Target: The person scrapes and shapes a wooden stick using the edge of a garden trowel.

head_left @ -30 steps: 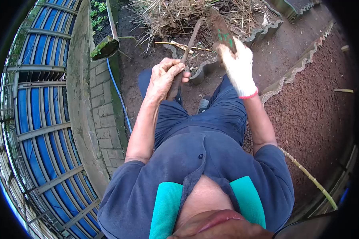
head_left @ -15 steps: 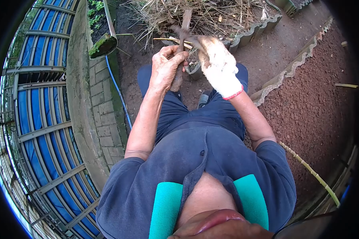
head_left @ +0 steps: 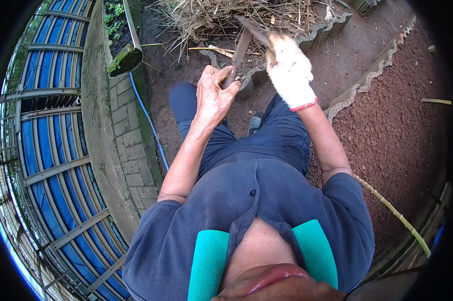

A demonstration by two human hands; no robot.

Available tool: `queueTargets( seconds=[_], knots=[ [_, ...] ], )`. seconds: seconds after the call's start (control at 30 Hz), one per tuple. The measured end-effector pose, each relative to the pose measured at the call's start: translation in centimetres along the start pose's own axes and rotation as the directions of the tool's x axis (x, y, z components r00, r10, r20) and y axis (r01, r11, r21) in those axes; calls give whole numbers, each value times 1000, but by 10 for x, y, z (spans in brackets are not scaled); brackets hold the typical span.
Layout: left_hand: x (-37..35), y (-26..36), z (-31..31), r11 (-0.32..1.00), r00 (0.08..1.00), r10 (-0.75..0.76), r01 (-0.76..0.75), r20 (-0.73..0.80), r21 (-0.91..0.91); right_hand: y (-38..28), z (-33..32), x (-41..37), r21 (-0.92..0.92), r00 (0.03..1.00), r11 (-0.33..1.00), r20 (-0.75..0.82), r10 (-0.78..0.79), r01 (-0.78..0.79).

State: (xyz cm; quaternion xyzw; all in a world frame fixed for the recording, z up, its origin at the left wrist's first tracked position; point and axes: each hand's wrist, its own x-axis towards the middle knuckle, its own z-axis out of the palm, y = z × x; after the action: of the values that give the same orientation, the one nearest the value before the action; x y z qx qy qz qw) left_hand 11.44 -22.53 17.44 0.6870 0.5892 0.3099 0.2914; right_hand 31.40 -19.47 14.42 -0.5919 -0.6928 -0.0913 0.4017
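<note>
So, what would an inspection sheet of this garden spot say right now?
Surface: bare brown earth; redder soil beyond a scalloped edging.
Job's things: wooden stick; dark tool, blurred.
Clutter: dry grass pile; bamboo cane lying on the ground.
Hands: left hand, bare, closed round the stick; right hand, in a white glove, grips the dark tool.
Cables: blue hose along the brick kerb.
Surroundings: mossy planter; blue sheeting under a metal frame.

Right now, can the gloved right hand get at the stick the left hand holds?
Probably yes: the right hand, though gripping a tool, sits beside the stick in the left hand, nothing between.
</note>
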Motion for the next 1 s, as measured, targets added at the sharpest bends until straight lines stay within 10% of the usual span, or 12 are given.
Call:
queueTargets(
  seconds=[0.2, 0.3, 0.33, 0.5, 0.57, 0.7, 0.73, 0.9, 1.0],
  knots=[
    [2, 2, -5, 998, 999, 45, -44, -18, 38, -29, -18, -15, -11, 979, 984, 98, -176, 178],
    [-9, 4, -6, 998, 997, 64, -64, -31, 3, 2, 11, -10, -146, 997, 989, -74, -7, -4],
    [-12, 5, -6, 997, 997, 71, -72, -43, -11, 9, 3, 2, 64, 982, 981, 61, 180, -184],
    [-2, 6, -10, 996, 992, 75, -69, -99, 65, -17, -11, -15, 68, 992, 994, -108, -72, 79],
    [1, 10, -11, 992, 988, 98, -87, -116, 96, -37, -31, -12, -31, 981, 989, 138, -140, 145],
    [-6, 14, -13, 989, 987, 116, -105, -110, 100, 11, 20, -14, 82, 980, 993, -189, -64, 81],
    [-9, 13, -13, 989, 986, 110, -96, -125, 115, 4, 3, -7, 43, 993, 994, -54, 106, -104],
    [-2, 16, -13, 948, 980, 81, -20, -180, 318, -19, -4, -26, 63, 976, 978, -111, -190, 197],
    [2, 12, -8, 888, 962, 194, -87, -195, 452, -46, -30, -17, 19, 949, 984, 261, -176, 178]
  ],
)
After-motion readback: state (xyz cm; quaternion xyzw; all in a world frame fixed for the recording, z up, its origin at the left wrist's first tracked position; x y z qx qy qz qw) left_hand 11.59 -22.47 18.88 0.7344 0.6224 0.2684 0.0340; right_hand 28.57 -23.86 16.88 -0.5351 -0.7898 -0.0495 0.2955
